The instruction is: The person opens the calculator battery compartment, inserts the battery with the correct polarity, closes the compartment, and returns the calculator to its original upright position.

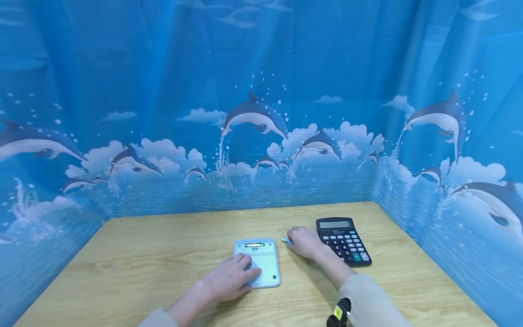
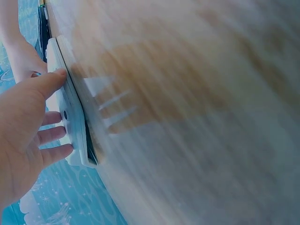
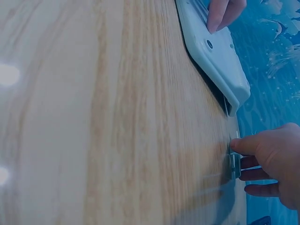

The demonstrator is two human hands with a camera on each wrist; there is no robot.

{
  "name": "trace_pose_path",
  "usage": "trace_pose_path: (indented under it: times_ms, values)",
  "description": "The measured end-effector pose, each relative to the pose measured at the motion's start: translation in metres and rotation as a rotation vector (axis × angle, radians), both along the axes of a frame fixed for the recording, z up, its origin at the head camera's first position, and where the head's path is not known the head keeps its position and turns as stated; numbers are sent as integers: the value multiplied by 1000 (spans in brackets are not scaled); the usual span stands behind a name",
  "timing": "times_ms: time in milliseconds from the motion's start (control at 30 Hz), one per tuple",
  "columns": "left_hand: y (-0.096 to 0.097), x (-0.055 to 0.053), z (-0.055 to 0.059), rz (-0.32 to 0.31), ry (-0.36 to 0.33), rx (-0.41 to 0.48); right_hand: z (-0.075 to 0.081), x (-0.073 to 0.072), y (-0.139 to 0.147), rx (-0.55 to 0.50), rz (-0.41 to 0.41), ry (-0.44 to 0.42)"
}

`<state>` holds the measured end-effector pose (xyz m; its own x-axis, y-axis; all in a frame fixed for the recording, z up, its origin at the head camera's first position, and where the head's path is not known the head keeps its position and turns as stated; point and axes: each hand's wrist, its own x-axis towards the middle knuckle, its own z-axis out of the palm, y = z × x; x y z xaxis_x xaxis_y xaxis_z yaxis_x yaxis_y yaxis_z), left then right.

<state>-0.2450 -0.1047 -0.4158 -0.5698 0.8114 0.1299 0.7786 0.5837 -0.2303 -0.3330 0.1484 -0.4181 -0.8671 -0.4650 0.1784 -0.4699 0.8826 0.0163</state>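
Observation:
A pale blue-white calculator (image 1: 265, 268) lies face down on the table, its battery slot open at the far end with a battery (image 1: 255, 245) showing. My left hand (image 1: 230, 277) rests on its back, thumb and fingers spread over the casing, as the left wrist view also shows. Just right of it, my right hand (image 1: 304, 241) pinches a small pale battery cover (image 1: 284, 240) low over the table. In the right wrist view the cover (image 3: 236, 164) sits at my thumb and fingertips; whether it touches the wood I cannot tell.
A black desk calculator (image 1: 345, 243) lies face up right beside my right hand and forearm. The wood-grain table (image 1: 135, 263) ends at a blue dolphin-print curtain (image 1: 184, 68) at the back and both sides. A dark device (image 1: 339, 313) is strapped near my right sleeve.

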Motion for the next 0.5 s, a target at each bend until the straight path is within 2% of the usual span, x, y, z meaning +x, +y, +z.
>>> trace_pose_path:
  times_ms: [267,500]
  values:
    - [0,0,-4,-9,79,-37,0,3,-6,46,16,29]
    - [1,1,-5,-4,88,-66,-3,3,-6,190,57,111]
